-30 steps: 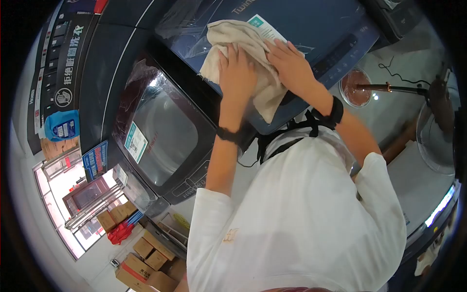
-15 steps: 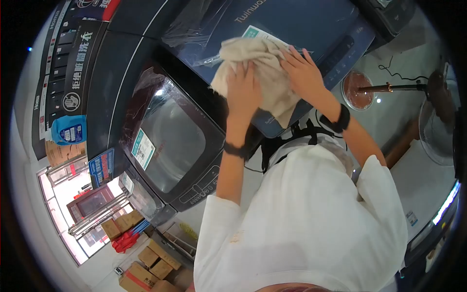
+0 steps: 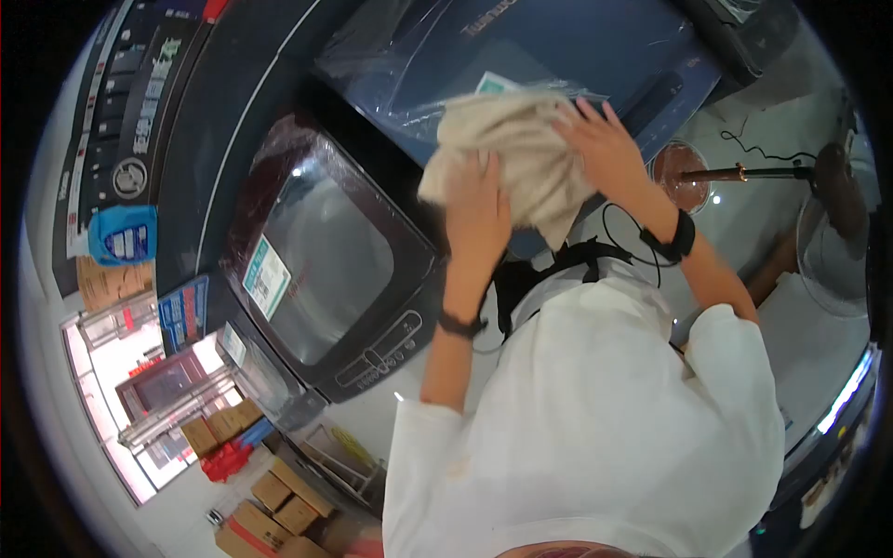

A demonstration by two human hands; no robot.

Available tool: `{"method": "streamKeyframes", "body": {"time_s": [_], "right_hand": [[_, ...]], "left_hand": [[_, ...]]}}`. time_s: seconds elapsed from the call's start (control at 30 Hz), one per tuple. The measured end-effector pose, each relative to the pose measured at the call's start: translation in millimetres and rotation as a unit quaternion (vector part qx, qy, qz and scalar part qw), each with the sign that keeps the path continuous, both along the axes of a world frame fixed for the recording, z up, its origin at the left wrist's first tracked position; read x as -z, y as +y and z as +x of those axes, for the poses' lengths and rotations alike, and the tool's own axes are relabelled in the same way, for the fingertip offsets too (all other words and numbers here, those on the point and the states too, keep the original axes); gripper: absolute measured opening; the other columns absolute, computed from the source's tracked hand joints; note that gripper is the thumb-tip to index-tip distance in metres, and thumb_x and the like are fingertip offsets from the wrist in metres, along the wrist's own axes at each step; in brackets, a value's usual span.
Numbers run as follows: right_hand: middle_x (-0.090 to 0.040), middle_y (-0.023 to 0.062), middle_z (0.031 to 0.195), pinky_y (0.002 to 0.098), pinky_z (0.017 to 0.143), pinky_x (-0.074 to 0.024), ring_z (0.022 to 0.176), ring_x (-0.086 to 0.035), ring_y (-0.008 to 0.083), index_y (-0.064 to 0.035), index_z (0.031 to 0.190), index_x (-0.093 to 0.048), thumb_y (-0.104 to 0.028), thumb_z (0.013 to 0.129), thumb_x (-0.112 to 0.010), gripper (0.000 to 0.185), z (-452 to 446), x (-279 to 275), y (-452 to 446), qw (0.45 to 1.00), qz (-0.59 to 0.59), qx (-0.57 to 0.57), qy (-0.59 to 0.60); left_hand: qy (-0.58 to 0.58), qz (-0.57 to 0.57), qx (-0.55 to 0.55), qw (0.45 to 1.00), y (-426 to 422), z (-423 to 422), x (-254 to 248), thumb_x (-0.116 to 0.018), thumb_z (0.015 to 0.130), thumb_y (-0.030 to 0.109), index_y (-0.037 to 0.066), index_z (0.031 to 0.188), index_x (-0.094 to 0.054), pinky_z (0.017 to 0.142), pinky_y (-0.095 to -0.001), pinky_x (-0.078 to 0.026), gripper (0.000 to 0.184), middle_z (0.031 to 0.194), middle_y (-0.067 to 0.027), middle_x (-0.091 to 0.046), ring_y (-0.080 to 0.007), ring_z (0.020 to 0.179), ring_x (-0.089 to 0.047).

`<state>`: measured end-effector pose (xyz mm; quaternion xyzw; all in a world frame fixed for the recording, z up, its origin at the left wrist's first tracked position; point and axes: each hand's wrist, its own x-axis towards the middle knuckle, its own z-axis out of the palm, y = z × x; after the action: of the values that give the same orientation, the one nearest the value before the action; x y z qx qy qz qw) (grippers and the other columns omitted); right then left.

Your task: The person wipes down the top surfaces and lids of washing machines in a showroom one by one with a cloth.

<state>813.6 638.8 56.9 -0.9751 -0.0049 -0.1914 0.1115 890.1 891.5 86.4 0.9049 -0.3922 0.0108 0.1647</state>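
Observation:
A crumpled beige cloth [image 3: 521,149] lies over the front of the dark blue lid [image 3: 567,56] of a washing machine, where clear plastic film and a label also show. My left hand [image 3: 477,209] grips the cloth's near left part. Its fingers are bent into the fabric and partly smeared by motion. At the cloth's right edge rests my right hand [image 3: 609,158], fingers stretched out and apart, some touching the fabric and some reaching past it over the lid.
Left of my arms stands a second washing machine [image 3: 326,270] with a film-covered glass lid. A blue detergent pack [image 3: 124,235] sits farther left. Cardboard boxes [image 3: 270,493] are stacked at the lower left. On the right is a fan-like stand [image 3: 744,174] with a cable nearby.
Both hands and the cloth have shifted slightly right and toward me in view. The cloth's folds have flattened somewhat at the top. The whole view has tilted a little.

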Motion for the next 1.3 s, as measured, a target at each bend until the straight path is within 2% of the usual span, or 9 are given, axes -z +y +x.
{"method": "streamKeyframes", "body": {"time_s": [0.17, 0.3, 0.43, 0.6, 0.73, 0.87, 0.97, 1.17, 1.3], "right_hand": [[-0.057, 0.0121, 0.150, 0.0557, 0.121, -0.0327, 0.142, -0.050, 0.0351, -0.0067, 0.120, -0.066, -0.008, 0.088, -0.059, 0.033, 61, -3, 19, 1.000, 0.013, 0.014, -0.002], [-0.060, 0.0161, 0.145, 0.0562, 0.121, -0.0328, 0.142, -0.050, 0.0347, -0.0027, 0.109, -0.068, -0.012, 0.083, -0.061, 0.028, 36, -4, 67, 0.997, 0.002, -0.074, -0.006], [-0.063, 0.0145, 0.142, 0.0558, 0.120, -0.0331, 0.143, -0.050, 0.0332, -0.0019, 0.104, -0.070, -0.013, 0.080, -0.063, 0.027, -5, -3, 93, 0.992, 0.048, -0.108, -0.042], [-0.064, 0.0158, 0.140, 0.0559, 0.120, -0.0337, 0.141, -0.051, 0.0355, 0.0002, 0.099, -0.070, -0.008, 0.079, -0.065, 0.022, 11, -7, 112, 0.981, 0.092, -0.168, -0.030], [-0.063, 0.0171, 0.141, 0.0594, 0.119, -0.0350, 0.141, -0.051, 0.0388, 0.0024, 0.104, -0.069, -0.004, 0.080, -0.066, 0.025, 24, -21, 137, 0.968, 0.149, -0.203, 0.022], [-0.062, 0.0176, 0.142, 0.0618, 0.117, -0.0361, 0.141, -0.051, 0.0402, 0.0021, 0.114, -0.068, -0.003, 0.080, -0.067, 0.034, 21, -54, 181, 0.930, 0.220, -0.291, 0.050], [-0.060, 0.0176, 0.144, 0.0614, 0.118, -0.0351, 0.142, -0.049, 0.0403, 0.0006, 0.118, -0.068, -0.007, 0.082, -0.069, 0.037, 27, -70, 230, 0.897, 0.260, -0.357, 0.015], [-0.059, 0.0157, 0.147, 0.0587, 0.121, -0.0313, 0.146, -0.045, 0.0375, -0.0013, 0.112, -0.071, -0.015, 0.088, -0.067, 0.029, 45, -26, 314, 0.887, 0.167, -0.418, 0.106], [-0.057, 0.0165, 0.150, 0.0600, 0.121, -0.0315, 0.147, -0.044, 0.0377, -0.0021, 0.112, -0.072, -0.014, 0.088, -0.065, 0.028, 36, -33, 320, 0.890, 0.113, -0.421, 0.132]], "left_hand": [[-0.075, -0.059, -0.038, 0.995, -33, 60, 18, -0.064, 0.094, 0.017, 0.003, 0.148, -0.054, 0.116, -0.0645, -0.034, 0.057, 0.160, -0.0233, -0.041, -0.0554, 0.143, -0.038], [-0.092, -0.051, -0.040, 0.994, -21, 35, 29, -0.062, 0.092, 0.013, -0.001, 0.146, -0.055, 0.116, -0.0642, -0.034, 0.056, 0.160, -0.0241, -0.042, -0.0553, 0.143, -0.038], [-0.002, -0.040, -0.079, 0.996, 16, -40, 5, -0.059, 0.089, 0.004, -0.010, 0.139, -0.053, 0.119, -0.0609, -0.032, 0.053, 0.164, -0.0283, -0.033, -0.0579, 0.144, -0.037], [0.065, -0.085, -0.133, 0.985, 30, -63, 18, -0.061, 0.087, 0.002, -0.009, 0.142, -0.051, 0.119, -0.0600, -0.033, 0.057, 0.162, -0.0306, -0.034, -0.0561, 0.142, -0.039], [0.073, -0.137, -0.169, 0.973, 46, -52, -2, -0.062, 0.086, 0.001, -0.010, 0.144, -0.050, 0.120, -0.0597, -0.032, 0.060, 0.160, -0.0326, -0.037, -0.0564, 0.141, -0.040], [0.064, -0.130, -0.264, 0.954, 86, -90, -48, -0.058, 0.088, -0.001, -0.006, 0.152, -0.043, 0.124, -0.0606, -0.024, 0.066, 0.165, -0.0329, -0.029, -0.0539, 0.150, -0.029], [0.043, -0.118, -0.364, 0.923, 130, -109, -81, -0.057, 0.095, 0.005, -0.005, 0.155, -0.041, 0.125, -0.0597, -0.022, 0.062, 0.166, -0.0317, -0.027, -0.0513, 0.154, -0.025], [0.038, -0.107, -0.560, 0.821, 235, -107, -35, -0.055, 0.104, 0.021, -0.008, 0.155, -0.038, 0.125, -0.0601, -0.021, 0.062, 0.167, -0.0297, -0.028, -0.0544, 0.153, -0.025], [0.066, -0.026, -0.512, 0.856, 263, -125, -13, -0.055, 0.105, 0.023, -0.003, 0.159, -0.035, 0.123, -0.0588, -0.024, 0.063, 0.167, -0.0286, -0.027, -0.0500, 0.154, -0.026]]}}
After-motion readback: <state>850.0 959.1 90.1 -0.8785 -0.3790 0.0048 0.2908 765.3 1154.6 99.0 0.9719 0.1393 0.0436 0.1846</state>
